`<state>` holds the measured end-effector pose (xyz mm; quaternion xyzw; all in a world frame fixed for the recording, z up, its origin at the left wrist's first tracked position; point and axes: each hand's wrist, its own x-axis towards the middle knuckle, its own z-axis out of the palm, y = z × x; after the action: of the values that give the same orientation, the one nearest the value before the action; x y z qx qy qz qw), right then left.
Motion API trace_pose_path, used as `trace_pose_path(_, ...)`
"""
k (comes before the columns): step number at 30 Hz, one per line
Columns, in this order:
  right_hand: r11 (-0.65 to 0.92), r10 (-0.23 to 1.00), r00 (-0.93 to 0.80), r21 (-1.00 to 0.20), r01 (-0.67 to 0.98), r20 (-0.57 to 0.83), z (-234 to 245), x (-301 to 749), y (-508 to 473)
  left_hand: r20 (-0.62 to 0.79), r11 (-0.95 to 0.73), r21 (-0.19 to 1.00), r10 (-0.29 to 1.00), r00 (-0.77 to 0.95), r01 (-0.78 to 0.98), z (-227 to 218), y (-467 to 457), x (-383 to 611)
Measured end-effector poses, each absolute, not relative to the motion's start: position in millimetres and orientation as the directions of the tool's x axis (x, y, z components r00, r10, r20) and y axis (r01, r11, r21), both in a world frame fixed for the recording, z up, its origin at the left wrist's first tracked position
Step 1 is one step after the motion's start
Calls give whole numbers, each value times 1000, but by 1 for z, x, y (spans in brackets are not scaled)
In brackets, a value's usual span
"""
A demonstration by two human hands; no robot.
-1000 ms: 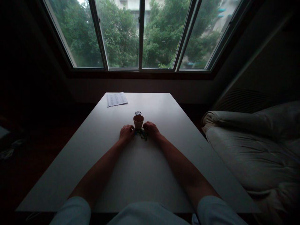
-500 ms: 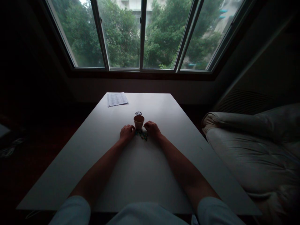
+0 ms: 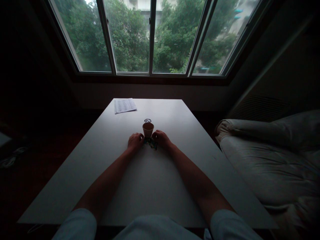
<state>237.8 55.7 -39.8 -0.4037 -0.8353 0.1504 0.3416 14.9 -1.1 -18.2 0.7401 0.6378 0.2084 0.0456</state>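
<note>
A small brown paper cup (image 3: 148,129) stands upright on the white table (image 3: 150,180). Just in front of it lies a little heap of small dark green and blue pieces (image 3: 151,143). My left hand (image 3: 135,141) rests on the table to the left of the heap, fingers curled. My right hand (image 3: 161,138) rests to the right of it, fingers curled near the cup's base. Whether either hand holds a piece is too dark and small to make out.
A small round dark object (image 3: 147,120) lies just behind the cup. A printed sheet of paper (image 3: 124,105) lies at the table's far left corner. A pale cushioned sofa or bedding (image 3: 270,160) runs along the right side. A wide window (image 3: 152,36) faces trees.
Both hands stay beside the heap; the right hand has edged slightly inward toward the cup. The view has shifted a little.
</note>
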Motion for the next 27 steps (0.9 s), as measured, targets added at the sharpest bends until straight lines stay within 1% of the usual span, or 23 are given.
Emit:
trace_pose_path(7,628,778,-373,-610,484,505,-44,241,62,254,-189,335,961,105,923,-18,-1,15)
trace_pose_path(14,528,848,-261,-692,492,462,-43,243,61,242,-179,330,965,101,927,-15,-2,16)
trace_pose_path(18,521,852,-247,-689,504,462,-41,244,60,224,-163,328,970,91,931,-13,-3,16)
trace_pose_path(23,560,823,-241,-666,492,514,-40,243,60,229,-165,333,969,90,928,-13,-4,17)
trace_pose_path(27,558,812,-178,-651,515,555,-36,240,59,222,-158,336,971,85,929,-13,-4,17)
